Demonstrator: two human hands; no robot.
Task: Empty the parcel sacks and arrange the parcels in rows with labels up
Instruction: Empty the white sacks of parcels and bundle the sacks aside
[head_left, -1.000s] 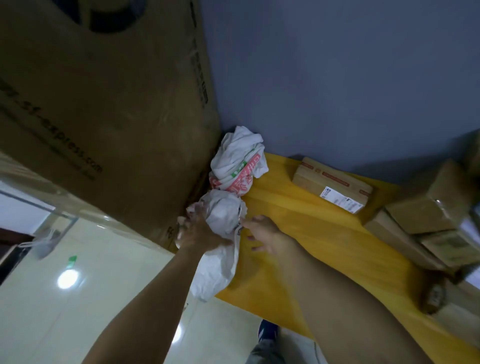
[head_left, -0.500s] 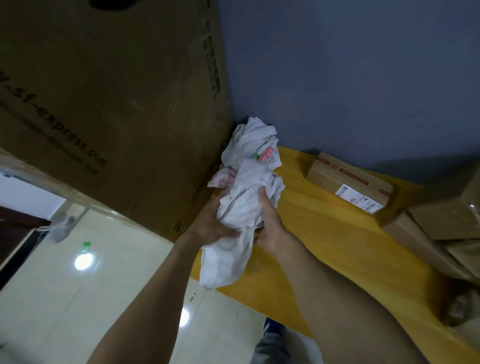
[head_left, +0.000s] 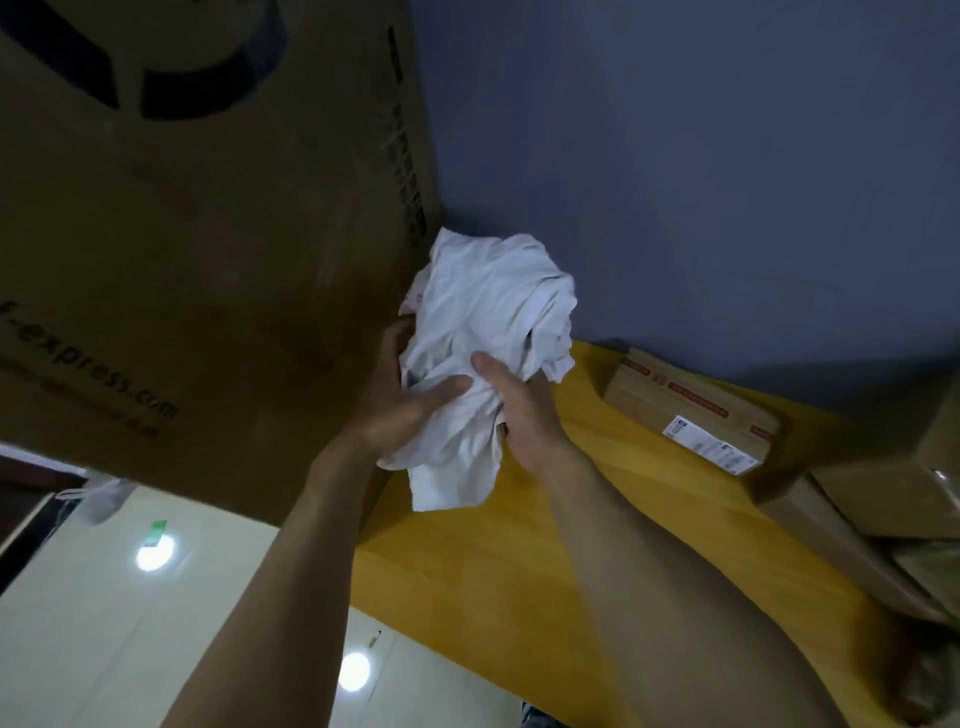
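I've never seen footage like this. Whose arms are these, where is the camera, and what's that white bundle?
No machine here: a person wears one wide-angle camera on the head, looking down at their own arms. The left hand and right hand both grip a crumpled white sack, held over the yellow table. On the table lies a flat cardboard parcel, its white label facing up. More brown parcels are piled at the right edge. A large cardboard box stands to the left, a blue wall behind. Whether the sack holds anything cannot be seen.
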